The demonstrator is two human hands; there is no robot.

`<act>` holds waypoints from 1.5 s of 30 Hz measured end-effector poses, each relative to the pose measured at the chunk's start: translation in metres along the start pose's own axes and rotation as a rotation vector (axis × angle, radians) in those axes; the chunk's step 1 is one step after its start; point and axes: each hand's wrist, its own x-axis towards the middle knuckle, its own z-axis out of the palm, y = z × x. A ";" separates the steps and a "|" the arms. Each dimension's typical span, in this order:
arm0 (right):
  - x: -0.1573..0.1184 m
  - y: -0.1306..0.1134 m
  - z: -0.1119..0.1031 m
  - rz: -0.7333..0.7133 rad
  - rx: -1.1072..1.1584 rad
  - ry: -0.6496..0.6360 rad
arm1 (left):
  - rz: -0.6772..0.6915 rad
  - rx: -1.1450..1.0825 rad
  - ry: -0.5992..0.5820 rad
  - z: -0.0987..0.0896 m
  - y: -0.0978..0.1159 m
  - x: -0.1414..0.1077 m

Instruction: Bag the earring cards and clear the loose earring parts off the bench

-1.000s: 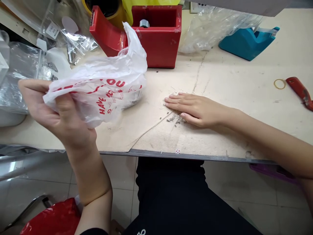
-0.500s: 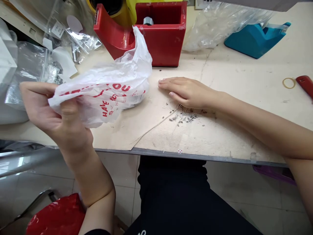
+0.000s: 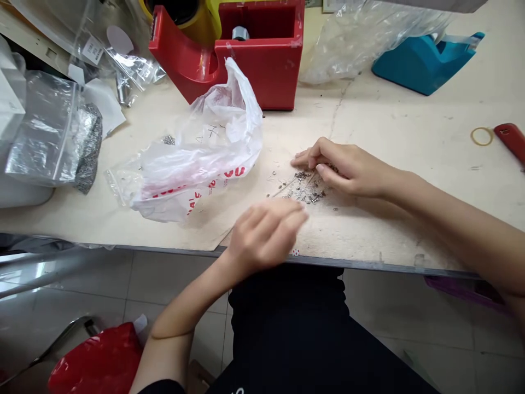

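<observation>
My left hand (image 3: 268,232) is over the table's front edge, just below the pile of tiny metal pieces (image 3: 314,195). Its fingers look curled, but motion smears their tips and I cannot tell if anything is in them. My right hand (image 3: 348,167) rests at the pile's upper right side, thumb and fingers bent and apart, with a few pieces showing between them. Thin wire-like bits lie among the pieces. To the left, a crumpled white plastic bag (image 3: 176,169) with red print lies untouched on the table.
A red tape dispenser (image 3: 262,71) stands behind the bag, a teal one (image 3: 426,63) at the back right. Clear plastic (image 3: 340,49) lies between. A zip bag of metal bits (image 3: 88,142) is at left. At right are a rubber band (image 3: 482,137) and a red-handled tool (image 3: 511,139).
My left hand has let go of the white plastic bag, now lying on the table, and has moved right toward the pile. My right hand has shifted slightly right and its fingers have bent.
</observation>
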 end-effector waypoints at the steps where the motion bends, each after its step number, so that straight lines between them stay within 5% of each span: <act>1: -0.006 -0.001 -0.002 0.004 0.009 0.035 | 0.013 -0.006 0.030 0.016 -0.006 0.009; 4: -0.029 0.000 -0.008 0.094 -0.070 0.212 | -0.194 0.021 -0.053 0.043 -0.028 0.023; 7: -0.058 0.006 -0.010 0.229 -0.199 0.350 | -0.258 0.091 -0.190 0.045 -0.042 0.017; 13: -0.089 0.018 0.012 0.214 -0.519 0.148 | -0.229 0.139 -0.393 0.054 -0.032 0.021; 19: -0.087 0.012 0.021 0.029 -0.548 0.024 | -0.082 0.062 -0.437 0.071 -0.022 0.043; 25: -0.079 0.033 -0.011 0.226 -0.519 0.004 | -0.210 0.057 -0.452 0.057 -0.048 0.050; 29: -0.071 0.042 -0.013 0.220 -0.527 -0.056 | -0.233 0.064 -0.511 0.058 -0.053 0.052; 37: -0.070 0.033 -0.017 0.225 -0.417 0.389 | -0.192 0.065 -0.496 0.065 -0.049 0.053; 45: -0.056 0.020 -0.021 0.306 -0.327 0.379 | -0.208 0.043 -0.499 0.063 -0.048 0.054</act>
